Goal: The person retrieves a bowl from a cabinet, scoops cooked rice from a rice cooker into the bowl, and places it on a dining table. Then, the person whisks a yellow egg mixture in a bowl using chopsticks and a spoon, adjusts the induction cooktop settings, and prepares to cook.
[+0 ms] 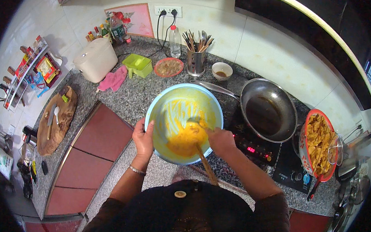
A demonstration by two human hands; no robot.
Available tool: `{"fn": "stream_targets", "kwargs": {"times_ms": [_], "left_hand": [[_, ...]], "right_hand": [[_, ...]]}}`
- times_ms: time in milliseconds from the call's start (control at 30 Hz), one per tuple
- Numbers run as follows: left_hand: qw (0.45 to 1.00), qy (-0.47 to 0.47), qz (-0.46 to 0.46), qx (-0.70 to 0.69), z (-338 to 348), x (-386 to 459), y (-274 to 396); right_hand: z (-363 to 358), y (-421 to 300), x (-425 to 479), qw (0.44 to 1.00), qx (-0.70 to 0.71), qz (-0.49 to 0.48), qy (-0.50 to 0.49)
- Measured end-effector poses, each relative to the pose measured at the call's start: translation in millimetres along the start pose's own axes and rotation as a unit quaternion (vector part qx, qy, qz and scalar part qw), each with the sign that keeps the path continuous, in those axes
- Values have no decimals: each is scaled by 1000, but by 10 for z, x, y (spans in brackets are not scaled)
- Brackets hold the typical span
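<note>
A large light-blue bowl (153,103) is tilted in front of me, with yellow-orange batter (180,144) pooled at its lower side and streaked up the wall. My left hand (143,138) grips its left rim, thumb on top. At the right side, my right hand (222,142) is closed over the inside of the bowl on what looks like a metal spoon (194,119); its handle is mostly hidden by the fingers. A wooden stick-like utensil (206,165) leans out of the batter over the near rim, towards my body.
A frying pan (267,110) sits on the lit induction cooktop (253,150). Right of it stands a floral basin (307,155) of fried pieces. Behind are a white bowl (227,67), a chopstick holder (196,62) and a green basket (140,69). A knife (51,117) lies on the left board (63,134).
</note>
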State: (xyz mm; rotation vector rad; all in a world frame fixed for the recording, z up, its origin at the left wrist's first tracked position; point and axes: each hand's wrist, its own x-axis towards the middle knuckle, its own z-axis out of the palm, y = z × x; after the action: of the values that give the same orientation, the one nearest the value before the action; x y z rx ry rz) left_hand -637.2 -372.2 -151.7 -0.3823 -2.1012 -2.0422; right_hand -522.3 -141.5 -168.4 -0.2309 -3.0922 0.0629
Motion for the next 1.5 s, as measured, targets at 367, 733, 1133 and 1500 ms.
{"fn": "stream_targets", "kwargs": {"times_ms": [367, 733, 1133, 1500], "left_hand": [[1000, -17, -4, 13, -28, -3, -35], [999, -16, 34, 18, 7, 2, 19], [999, -25, 33, 31, -13, 4, -67], [999, -27, 25, 22, 15, 17, -114]], "right_hand": [[-64, 11, -5, 999, -21, -20, 34], [-8, 2, 82, 998, 15, -34, 55], [-216, -130, 314, 990, 40, -5, 138], [-362, -189, 186, 992, 9, -106, 72]]}}
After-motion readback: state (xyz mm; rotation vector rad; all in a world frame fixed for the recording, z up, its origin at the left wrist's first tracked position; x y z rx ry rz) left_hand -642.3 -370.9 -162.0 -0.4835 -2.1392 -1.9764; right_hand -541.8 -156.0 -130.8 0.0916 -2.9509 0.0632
